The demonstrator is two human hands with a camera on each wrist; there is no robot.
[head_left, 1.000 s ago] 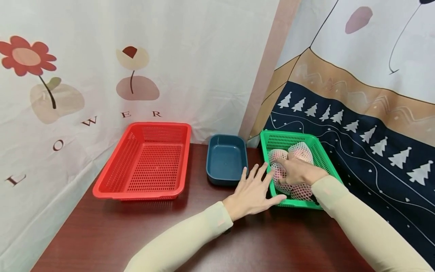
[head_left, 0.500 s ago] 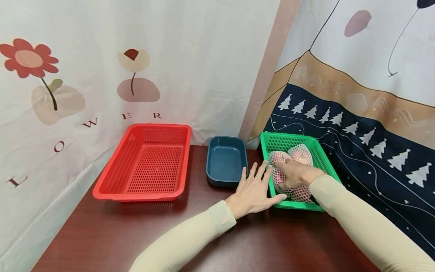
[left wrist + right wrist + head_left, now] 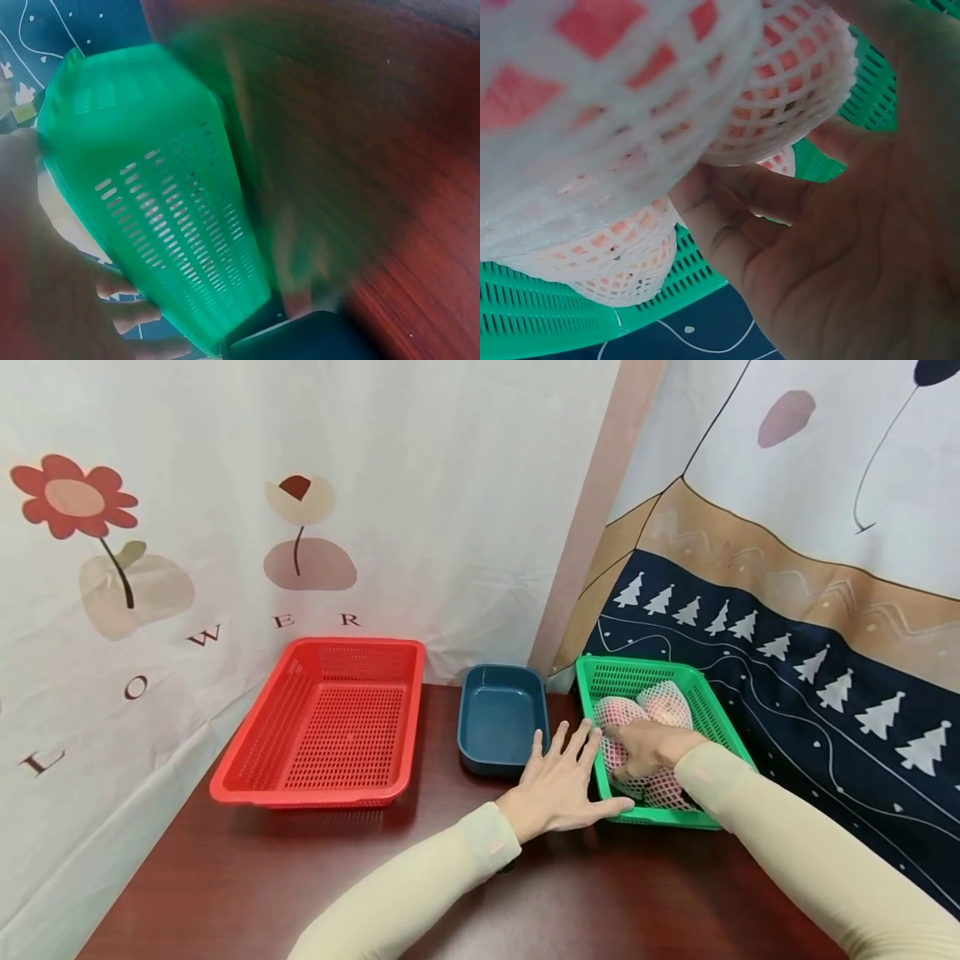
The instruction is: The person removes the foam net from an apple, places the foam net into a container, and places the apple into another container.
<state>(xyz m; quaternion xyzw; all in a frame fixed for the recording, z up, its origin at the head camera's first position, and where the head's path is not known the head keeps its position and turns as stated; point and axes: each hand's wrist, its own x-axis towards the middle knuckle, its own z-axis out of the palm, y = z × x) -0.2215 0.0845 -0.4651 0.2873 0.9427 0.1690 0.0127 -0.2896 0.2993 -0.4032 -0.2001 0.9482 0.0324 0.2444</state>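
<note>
In the head view, several round reddish fruits in white foam nets lie in a green basket [image 3: 675,819] on the right. My right hand [image 3: 651,745] reaches down into it, its fingers and thumb around a netted fruit [image 3: 619,710] on the basket's left side. The right wrist view shows the thumb side and bent fingers about a netted fruit [image 3: 799,86]; some fingertips are hidden. Another netted fruit [image 3: 667,703] sits behind that hand. My left hand [image 3: 557,789] is spread flat, fingers straight, at the green basket's left near edge, holding nothing.
A red perforated basket [image 3: 318,797] stands on the left of the dark wooden table [image 3: 337,868]. Between the baskets is a small blue dish [image 3: 501,718]. Printed cloth [image 3: 450,510] hangs behind the table and along its right side.
The right hand shifts slightly left and deeper among the fruits. My left hand stays spread at the basket's edge. The whole head view drifts a little downward.
</note>
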